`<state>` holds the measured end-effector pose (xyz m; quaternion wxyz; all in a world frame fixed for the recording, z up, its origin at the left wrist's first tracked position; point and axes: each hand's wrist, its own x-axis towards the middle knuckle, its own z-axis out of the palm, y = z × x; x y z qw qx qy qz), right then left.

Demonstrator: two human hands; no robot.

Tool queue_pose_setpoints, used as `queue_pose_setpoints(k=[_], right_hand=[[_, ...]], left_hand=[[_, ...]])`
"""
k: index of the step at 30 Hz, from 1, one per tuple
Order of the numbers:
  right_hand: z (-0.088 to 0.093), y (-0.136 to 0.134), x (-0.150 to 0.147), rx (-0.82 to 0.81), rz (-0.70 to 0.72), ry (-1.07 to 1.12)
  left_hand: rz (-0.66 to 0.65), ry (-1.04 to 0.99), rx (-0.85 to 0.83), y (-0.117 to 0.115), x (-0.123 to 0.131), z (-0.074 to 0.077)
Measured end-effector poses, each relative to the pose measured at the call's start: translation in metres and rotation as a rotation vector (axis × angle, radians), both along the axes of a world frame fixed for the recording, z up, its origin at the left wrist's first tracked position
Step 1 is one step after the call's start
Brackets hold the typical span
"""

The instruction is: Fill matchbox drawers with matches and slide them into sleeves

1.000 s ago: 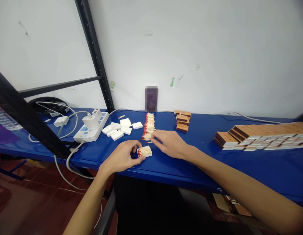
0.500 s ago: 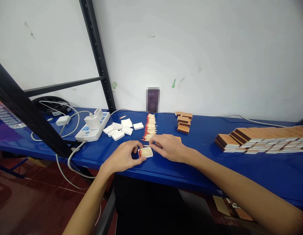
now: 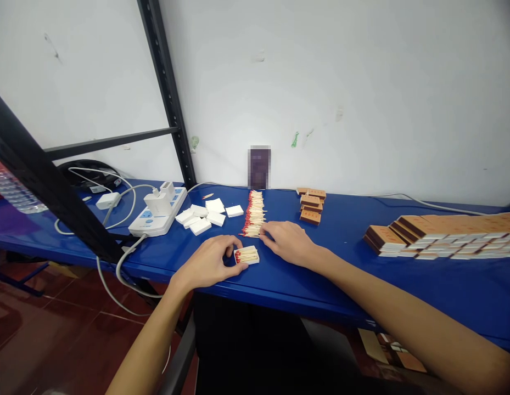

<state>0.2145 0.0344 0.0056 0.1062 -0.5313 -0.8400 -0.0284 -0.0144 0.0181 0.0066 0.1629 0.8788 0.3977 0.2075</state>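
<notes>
A small white matchbox tray (image 3: pixel 253 261) filled with red-headed matches (image 3: pixel 246 254) lies on the blue table. My left hand (image 3: pixel 209 262) grips the tray's left end, thumb on the near side and fingers on the far side. Beyond it stretches a long row of loose matches (image 3: pixel 255 214), red heads to the left. My right hand (image 3: pixel 287 241) is at the near end of this row, its fingertips closed around the tail of a match; the fingers partly hide the grip.
Several white trays (image 3: pixel 201 226) lie left of the row. Brown matchbox sleeves (image 3: pixel 310 216) are piled at right, and a long stack of matchboxes (image 3: pixel 436 236) stands farther right. A power strip (image 3: pixel 156 219) with cables and a black rack post (image 3: pixel 166 93) are at left.
My right hand has moved away from the tray, where it held a match, to the near end of the match row. My left hand still holds the tray in place.
</notes>
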Motion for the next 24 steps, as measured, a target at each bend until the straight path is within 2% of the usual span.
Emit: queue_pose_setpoints(k=[5, 11, 13, 15, 20, 24], right_hand=[[0.002, -0.005, -0.002, 0.008, 0.064, -0.014], [0.006, -0.022, -0.008, 0.051, 0.317, 0.121], [0.006, -0.024, -0.010, 0.050, 0.341, 0.125], [0.004, -0.021, -0.010, 0.074, 0.305, 0.133], [0.000, -0.005, -0.007, 0.132, 0.099, 0.061], [-0.003, 0.001, -0.004, 0.107, 0.068, -0.033]], left_hand=[[0.002, 0.004, 0.000, 0.001, 0.000, 0.000], [-0.002, -0.001, 0.012, 0.002, 0.001, -0.001], [-0.008, -0.006, 0.014, 0.002, 0.000, -0.001], [-0.007, -0.013, 0.012, 0.001, 0.000, -0.001], [-0.002, -0.014, 0.002, 0.000, 0.000, 0.001], [0.002, 0.003, 0.001, 0.001, 0.000, 0.001]])
